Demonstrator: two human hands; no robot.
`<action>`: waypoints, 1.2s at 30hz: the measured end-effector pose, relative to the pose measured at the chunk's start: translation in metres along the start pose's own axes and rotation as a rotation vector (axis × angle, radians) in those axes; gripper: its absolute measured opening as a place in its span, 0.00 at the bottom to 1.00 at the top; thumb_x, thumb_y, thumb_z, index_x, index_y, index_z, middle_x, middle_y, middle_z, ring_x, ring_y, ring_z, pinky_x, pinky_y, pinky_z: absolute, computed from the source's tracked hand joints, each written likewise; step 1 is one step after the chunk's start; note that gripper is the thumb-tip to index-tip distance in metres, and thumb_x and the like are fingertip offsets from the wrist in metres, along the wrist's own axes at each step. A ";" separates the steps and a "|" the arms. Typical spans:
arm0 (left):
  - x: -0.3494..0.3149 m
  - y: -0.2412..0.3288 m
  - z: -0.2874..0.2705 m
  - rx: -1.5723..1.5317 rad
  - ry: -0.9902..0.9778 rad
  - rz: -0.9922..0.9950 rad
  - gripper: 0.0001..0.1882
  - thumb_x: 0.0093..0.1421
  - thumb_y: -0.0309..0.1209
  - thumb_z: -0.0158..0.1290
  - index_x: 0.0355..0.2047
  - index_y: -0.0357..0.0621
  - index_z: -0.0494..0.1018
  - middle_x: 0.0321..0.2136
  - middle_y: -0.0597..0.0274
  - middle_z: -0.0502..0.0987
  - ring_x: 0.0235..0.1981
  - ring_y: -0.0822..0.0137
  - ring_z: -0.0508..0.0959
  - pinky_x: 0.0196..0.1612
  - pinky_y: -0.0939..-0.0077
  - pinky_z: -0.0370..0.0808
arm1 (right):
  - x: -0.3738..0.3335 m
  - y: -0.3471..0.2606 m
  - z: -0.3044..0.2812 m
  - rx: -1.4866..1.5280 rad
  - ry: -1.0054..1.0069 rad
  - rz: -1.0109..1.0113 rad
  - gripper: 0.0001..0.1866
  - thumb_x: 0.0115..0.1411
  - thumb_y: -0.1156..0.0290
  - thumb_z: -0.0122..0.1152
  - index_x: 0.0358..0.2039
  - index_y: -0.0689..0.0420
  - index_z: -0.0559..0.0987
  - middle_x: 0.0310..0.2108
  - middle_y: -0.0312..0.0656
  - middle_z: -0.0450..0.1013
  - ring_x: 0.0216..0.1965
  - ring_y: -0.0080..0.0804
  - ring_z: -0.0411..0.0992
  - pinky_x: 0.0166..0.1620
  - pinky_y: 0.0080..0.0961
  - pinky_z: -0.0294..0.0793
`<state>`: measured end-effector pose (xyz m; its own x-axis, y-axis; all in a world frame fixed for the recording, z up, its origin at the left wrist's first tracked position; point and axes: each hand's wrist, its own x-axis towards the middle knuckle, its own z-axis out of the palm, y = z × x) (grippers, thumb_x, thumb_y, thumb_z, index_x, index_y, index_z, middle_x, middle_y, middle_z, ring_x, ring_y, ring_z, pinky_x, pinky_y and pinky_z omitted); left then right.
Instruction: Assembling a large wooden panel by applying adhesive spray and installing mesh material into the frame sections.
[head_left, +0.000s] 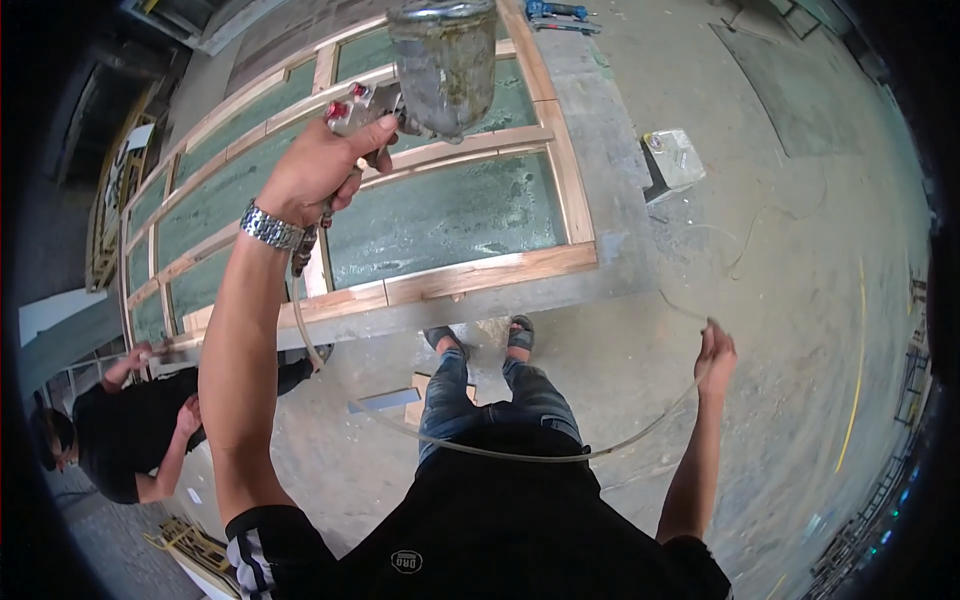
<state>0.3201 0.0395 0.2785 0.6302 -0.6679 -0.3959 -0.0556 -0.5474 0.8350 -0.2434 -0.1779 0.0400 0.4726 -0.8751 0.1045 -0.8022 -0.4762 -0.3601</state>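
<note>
My left hand (pixel 322 170) is wrapped round the handle of a spray gun (pixel 372 108), raised over a wooden frame. On top of the gun sits a stained metal cup (pixel 445 72). A thin pale hose (pixel 470 452) hangs from the gun's base, sags across my body and runs up to my right hand (pixel 716 358). Out to the right, that hand is closed on the hose, and a further stretch of it trails off beyond the fingers. Below the gun lies the wooden frame (pixel 490 274), its rails and crosspieces around panels with a wet-looking green-grey surface (pixel 450 215).
The frame rests on a grey table (pixel 625 215). A whitish container (pixel 675 158) stands right of it; a blue tool (pixel 556 10) lies at the far edge. At left, a co-worker in black (pixel 130 430) is close to the table. Boards (pixel 400 400) lie near my feet.
</note>
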 end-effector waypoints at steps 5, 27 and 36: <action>-0.008 0.001 -0.011 0.027 0.034 0.002 0.23 0.65 0.51 0.60 0.37 0.39 0.77 0.22 0.67 0.77 0.11 0.80 0.62 0.12 0.80 0.57 | 0.063 -0.045 0.015 0.194 0.072 -0.065 0.16 0.72 0.65 0.54 0.51 0.61 0.81 0.36 0.57 0.80 0.39 0.50 0.80 0.46 0.38 0.78; -0.048 -0.009 -0.046 0.076 0.214 -0.094 0.21 0.66 0.47 0.60 0.41 0.39 0.74 0.23 0.66 0.76 0.10 0.81 0.61 0.11 0.82 0.54 | 0.088 -0.101 0.053 0.302 -0.011 -0.184 0.15 0.71 0.70 0.55 0.54 0.60 0.80 0.34 0.47 0.83 0.33 0.33 0.80 0.41 0.28 0.78; -0.023 -0.003 -0.017 0.062 0.119 -0.008 0.21 0.65 0.48 0.60 0.34 0.40 0.76 0.21 0.67 0.76 0.09 0.79 0.62 0.11 0.80 0.56 | 0.063 -0.067 0.040 0.365 0.050 -0.104 0.14 0.70 0.74 0.54 0.53 0.61 0.81 0.31 0.46 0.82 0.26 0.25 0.73 0.34 0.24 0.75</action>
<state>0.3184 0.0651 0.2913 0.7181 -0.6009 -0.3511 -0.0954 -0.5847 0.8056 -0.1454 -0.1974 0.0341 0.5186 -0.8313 0.1999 -0.5641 -0.5084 -0.6507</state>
